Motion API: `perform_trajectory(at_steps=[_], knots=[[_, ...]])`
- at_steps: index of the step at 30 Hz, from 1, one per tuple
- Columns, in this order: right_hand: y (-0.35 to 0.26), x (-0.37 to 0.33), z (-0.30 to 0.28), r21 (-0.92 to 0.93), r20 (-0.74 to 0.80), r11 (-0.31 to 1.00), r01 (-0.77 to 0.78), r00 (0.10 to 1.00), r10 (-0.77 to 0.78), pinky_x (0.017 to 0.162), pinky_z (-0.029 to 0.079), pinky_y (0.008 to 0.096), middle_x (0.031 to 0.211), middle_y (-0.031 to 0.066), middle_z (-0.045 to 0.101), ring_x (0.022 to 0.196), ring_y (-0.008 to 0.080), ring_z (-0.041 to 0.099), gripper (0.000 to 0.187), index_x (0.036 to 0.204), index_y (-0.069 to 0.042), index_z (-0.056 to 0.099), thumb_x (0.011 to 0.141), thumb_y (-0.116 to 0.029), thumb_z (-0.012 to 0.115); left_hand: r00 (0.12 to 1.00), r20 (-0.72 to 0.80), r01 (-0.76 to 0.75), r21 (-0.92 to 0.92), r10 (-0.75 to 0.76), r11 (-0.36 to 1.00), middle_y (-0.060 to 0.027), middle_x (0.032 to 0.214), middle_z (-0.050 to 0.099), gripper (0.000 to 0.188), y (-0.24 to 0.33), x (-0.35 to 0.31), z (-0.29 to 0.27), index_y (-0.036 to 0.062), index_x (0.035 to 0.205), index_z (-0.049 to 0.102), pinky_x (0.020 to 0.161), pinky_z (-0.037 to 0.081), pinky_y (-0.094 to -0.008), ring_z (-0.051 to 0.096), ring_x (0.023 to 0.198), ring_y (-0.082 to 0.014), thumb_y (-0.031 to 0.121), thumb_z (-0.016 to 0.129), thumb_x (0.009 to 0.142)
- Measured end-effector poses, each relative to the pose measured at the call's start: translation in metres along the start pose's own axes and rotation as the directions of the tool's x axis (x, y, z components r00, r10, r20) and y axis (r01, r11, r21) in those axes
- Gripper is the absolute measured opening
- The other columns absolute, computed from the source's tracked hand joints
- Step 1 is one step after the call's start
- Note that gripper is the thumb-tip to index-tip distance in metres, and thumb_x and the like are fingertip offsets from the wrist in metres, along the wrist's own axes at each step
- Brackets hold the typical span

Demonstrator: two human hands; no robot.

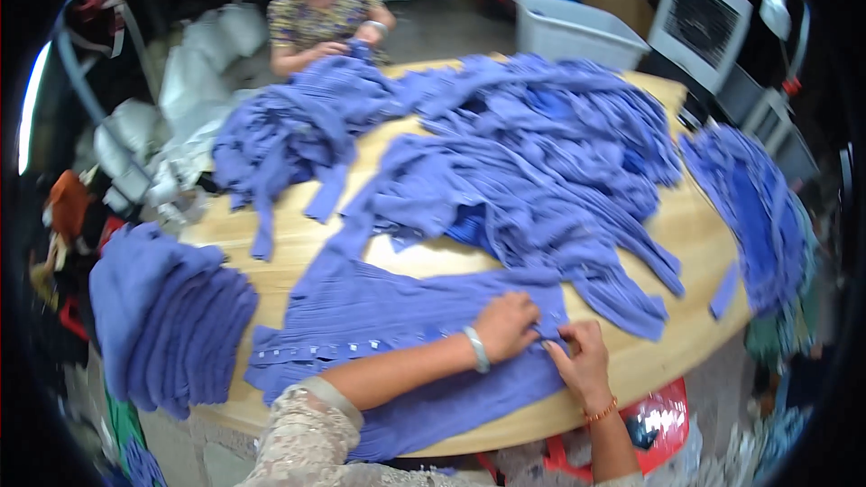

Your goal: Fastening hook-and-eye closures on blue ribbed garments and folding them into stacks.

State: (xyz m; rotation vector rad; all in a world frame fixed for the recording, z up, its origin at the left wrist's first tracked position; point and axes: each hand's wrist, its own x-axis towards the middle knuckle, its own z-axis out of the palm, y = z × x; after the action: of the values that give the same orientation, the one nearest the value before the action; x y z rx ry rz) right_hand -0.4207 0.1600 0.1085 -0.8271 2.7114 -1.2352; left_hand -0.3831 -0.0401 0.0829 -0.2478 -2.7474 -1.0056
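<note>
A blue-violet knit cardigan lies spread on the table in front of me, its placket with small pale buttons running across it from left to right. My left hand is closed on the placket near the cardigan's right edge, its fingertips partly hidden. Just to the right, my right hand pinches the same edge between thumb and fingers. The hands are close together but apart. A bangle circles my left wrist and a beaded bracelet my right.
A folded stack of the same garments stands at the left edge of the wooden table. Loose heaps fill the far side, and more garments hang at right. Across the table, a person handles a garment. A grey bin stands behind.
</note>
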Motion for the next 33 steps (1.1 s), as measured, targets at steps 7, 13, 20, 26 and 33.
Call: perform_trajectory(at_steps=[7, 13, 20, 26, 33], knots=[[0.02, 0.004, 0.011, 0.317, 0.101, 0.941, -0.114, 0.991, 0.086, 0.06, 0.043, 0.028, 0.08, 0.0059, 0.059, 0.068, 0.0141, 0.054, 0.015, 0.084, -0.002, 0.061, 0.08, -0.005, 0.076, 0.996, 0.022, 0.087, -0.098, -0.085, 0.991, -0.0155, 0.103, 0.058, 0.03, 0.002, 0.003, -0.003, 0.0064, 0.103, 0.064, 0.084, 0.046, -0.0467, 0.056, 0.101, -0.0343, 0.029, 0.07, 0.084], [0.009, -0.007, 0.002, 0.586, 0.096, 0.794, -0.164, 0.986, 0.133, 0.072, 0.048, 0.0274, 0.091, 0.011, 0.063, 0.075, 0.0148, 0.059, 0.014, 0.089, 0.0, 0.054, 0.085, 0.003, 0.067, 0.99, 0.07, 0.114, 0.125, -0.123, 0.986, -0.0142, 0.105, 0.056, 0.028, 0.017, 0.017, -0.011, 0.0065, 0.106, 0.062, 0.083, 0.045, -0.0436, 0.055, 0.103, -0.0336, 0.023, 0.07, 0.084], [-0.001, -0.013, -0.001, 0.468, -0.098, 0.867, 0.173, 0.985, -0.144, 0.085, 0.049, 0.0309, 0.093, 0.0126, 0.064, 0.089, 0.021, 0.063, 0.016, 0.085, -0.002, 0.054, 0.082, 0.004, 0.068, 0.989, 0.046, 0.133, 0.14, -0.14, 0.981, -0.0131, 0.103, 0.056, 0.019, 0.016, 0.015, -0.005, 0.0073, 0.101, 0.063, 0.078, 0.043, -0.0429, 0.056, 0.099, -0.0316, 0.019, 0.067, 0.086], [0.002, -0.019, 0.005, 0.733, 0.002, 0.68, -0.023, 0.999, 0.032, 0.062, 0.041, 0.0157, 0.091, 0.0032, 0.062, 0.071, 0.0008, 0.051, 0.017, 0.096, -0.004, 0.054, 0.087, 0.004, 0.067, 0.997, 0.077, 0.038, -0.095, -0.031, 0.995, -0.0119, 0.098, 0.062, 0.024, 0.034, -0.019, -0.027, 0.0079, 0.109, 0.064, 0.08, 0.043, -0.043, 0.058, 0.097, -0.0296, 0.026, 0.059, 0.094], [0.002, -0.029, 0.0, 0.746, -0.044, 0.658, -0.102, 0.979, 0.201, 0.071, 0.045, 0.018, 0.092, 0.0011, 0.059, 0.083, 0.0047, 0.055, 0.015, 0.1, -0.002, 0.055, 0.09, 0.004, 0.064, 0.955, 0.297, 0.209, -0.672, 0.001, 0.711, -0.0037, 0.098, 0.066, 0.034, 0.005, -0.007, -0.009, 0.0011, 0.113, 0.064, 0.084, 0.049, -0.0283, 0.058, 0.091, -0.0113, 0.024, 0.071, 0.089]])
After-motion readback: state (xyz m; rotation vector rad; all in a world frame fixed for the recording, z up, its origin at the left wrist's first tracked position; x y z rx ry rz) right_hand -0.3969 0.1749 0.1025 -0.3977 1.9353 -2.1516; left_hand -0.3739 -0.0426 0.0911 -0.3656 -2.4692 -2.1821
